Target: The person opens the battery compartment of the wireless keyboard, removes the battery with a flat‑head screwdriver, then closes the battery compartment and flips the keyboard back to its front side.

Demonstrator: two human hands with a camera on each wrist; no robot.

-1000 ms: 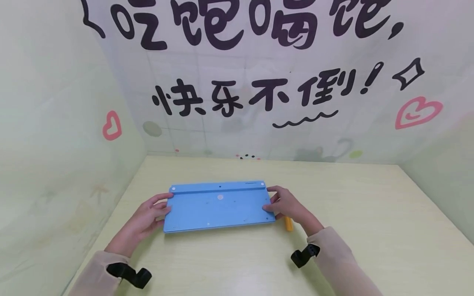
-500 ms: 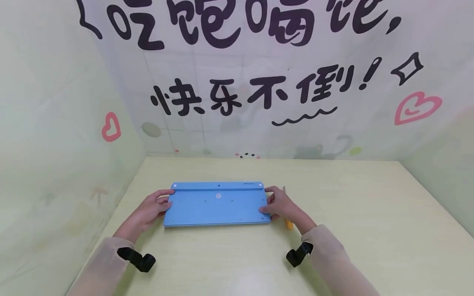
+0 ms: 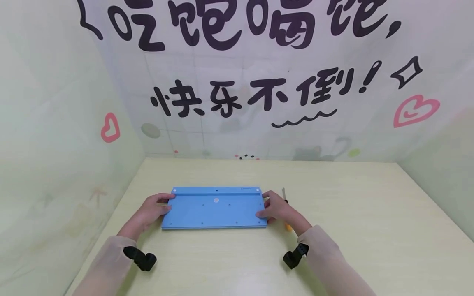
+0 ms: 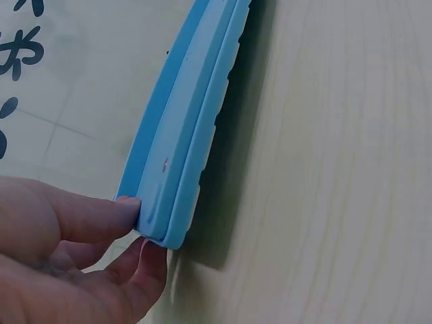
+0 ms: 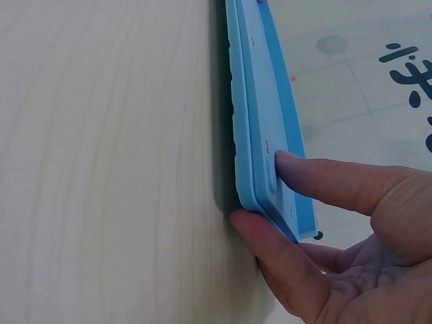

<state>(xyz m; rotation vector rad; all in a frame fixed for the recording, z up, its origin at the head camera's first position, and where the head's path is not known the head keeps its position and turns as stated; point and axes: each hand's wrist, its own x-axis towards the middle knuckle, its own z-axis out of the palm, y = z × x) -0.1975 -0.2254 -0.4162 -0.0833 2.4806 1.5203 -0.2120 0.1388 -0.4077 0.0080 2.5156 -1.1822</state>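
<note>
A light blue keyboard (image 3: 214, 211) lies face down between my two hands, its underside up; key edges show beneath it in both wrist views. My left hand (image 3: 149, 210) grips its left end, thumb (image 4: 101, 217) on the underside and fingers below. At the right end, my right hand (image 3: 278, 209) holds it the same way, with the thumb (image 5: 324, 177) pressing near the corner. A shadow runs under the keyboard on the table; whether it touches the surface I cannot tell. Partly hidden behind the right hand is a screwdriver with an orange handle (image 3: 288, 227).
The pale wooden tabletop (image 3: 355, 213) extends to the right and in front of the keyboard. A printed cloth wall (image 3: 237, 135) closes off the back, and another wall (image 3: 66, 176) stands close to the left arm.
The keyboard has been levelled from a slight tilt and shifted a little left with both hands. More of the screwdriver's shaft now shows beyond the right hand.
</note>
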